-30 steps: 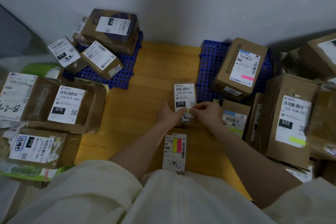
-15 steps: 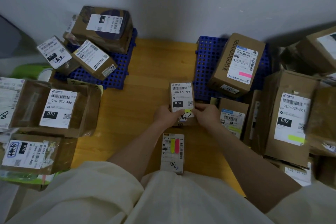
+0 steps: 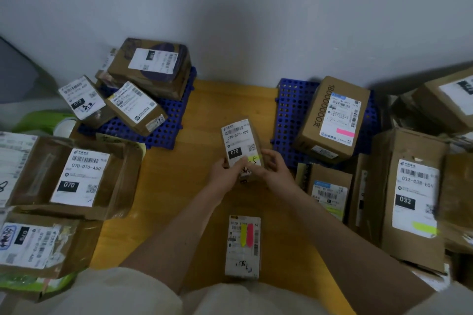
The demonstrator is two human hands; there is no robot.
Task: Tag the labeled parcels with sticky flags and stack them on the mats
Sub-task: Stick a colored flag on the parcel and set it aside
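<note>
Parcel (image 3: 239, 147) (yellow flag (image 3: 253, 159) on label) gripped between left hand (image 3: 225, 174) and right hand (image 3: 275, 170).

You hold a small brown parcel (image 3: 239, 146) marked 070 tilted above the wooden surface (image 3: 174, 186), with a yellow sticky flag (image 3: 252, 160) across the lower part of its white label. Nearer you, a white pad (image 3: 243, 245) lies flat, carrying a yellow and a pink flag strip. The left blue mat (image 3: 163, 130) bears several labeled boxes piled at angles. The right blue mat (image 3: 289, 110) carries one brown box (image 3: 332, 117) with a pink flag (image 3: 345, 132) on its label.
</note>
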